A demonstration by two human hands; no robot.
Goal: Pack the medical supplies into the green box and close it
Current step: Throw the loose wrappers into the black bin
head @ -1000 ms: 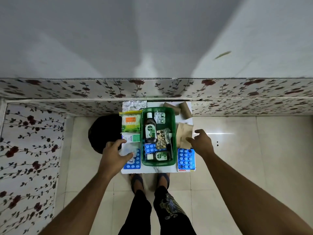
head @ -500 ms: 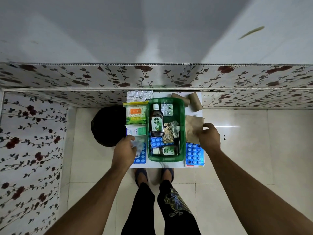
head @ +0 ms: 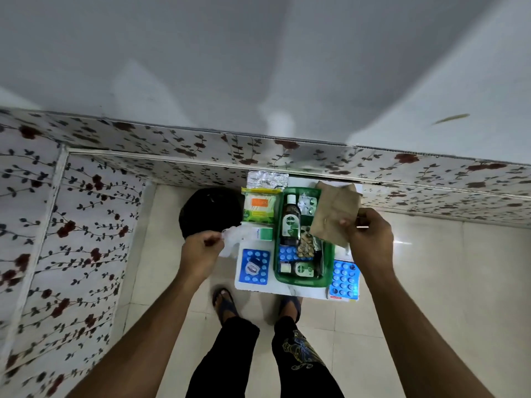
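The open green box [head: 327, 278] sits on a small white table [head: 293, 290], holding a brown antiseptic bottle [head: 291, 222], blue and silver pill strips and small packets. My right hand [head: 370, 239] grips a brown paper bag [head: 334, 212], lifted over the box's right side. My left hand [head: 202, 249] pinches a crumpled clear plastic bag [head: 232, 239], raised off the table's left edge. On the table to the left of the box lie a yellow-green packet [head: 258, 208], a small green-white carton [head: 263, 234], a silver blister strip [head: 267, 179] and a blue pill sheet [head: 255, 265]. Another blue pill sheet [head: 344, 280] lies to the right.
A black round object [head: 209, 214] stands on the floor left of the table. A floral-patterned wall [head: 143, 145] runs behind the table and along the left. My sandalled feet [head: 227, 303] stand just below the table on the tiled floor.
My right hand has picked the brown paper bag up off the table and holds it over the box. My left hand has lifted the clear plastic bag, uncovering the left blue pill sheet.
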